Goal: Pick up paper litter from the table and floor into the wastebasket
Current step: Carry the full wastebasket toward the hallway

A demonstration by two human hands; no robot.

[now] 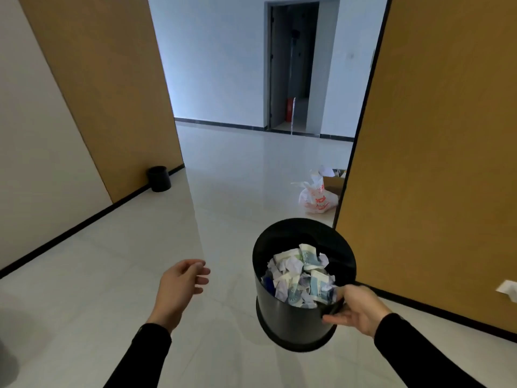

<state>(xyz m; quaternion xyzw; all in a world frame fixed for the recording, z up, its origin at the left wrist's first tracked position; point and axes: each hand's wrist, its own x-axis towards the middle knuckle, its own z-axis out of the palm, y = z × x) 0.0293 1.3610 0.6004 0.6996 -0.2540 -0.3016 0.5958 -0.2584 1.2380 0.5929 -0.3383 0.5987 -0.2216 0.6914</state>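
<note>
A black round wastebasket (285, 317) hangs above the tiled floor at lower centre-right. It holds crumpled paper litter (300, 275), white and blue-green, filling much of it. My right hand (356, 309) grips the basket's near rim, thumb inside, fingers on the outer wall. To the basket's left, my left hand (180, 284) is held out empty with its fingers loosely curled and apart, not touching anything. A scrap of white paper (507, 288) lies on the floor at the far right edge.
A second black bin (159, 179) stands by the left wall's brown panel. A white and red plastic bag (317, 198) and a cardboard box (334, 184) sit beside the brown panel (436, 163) on the right. A doorway (292, 68) lies ahead.
</note>
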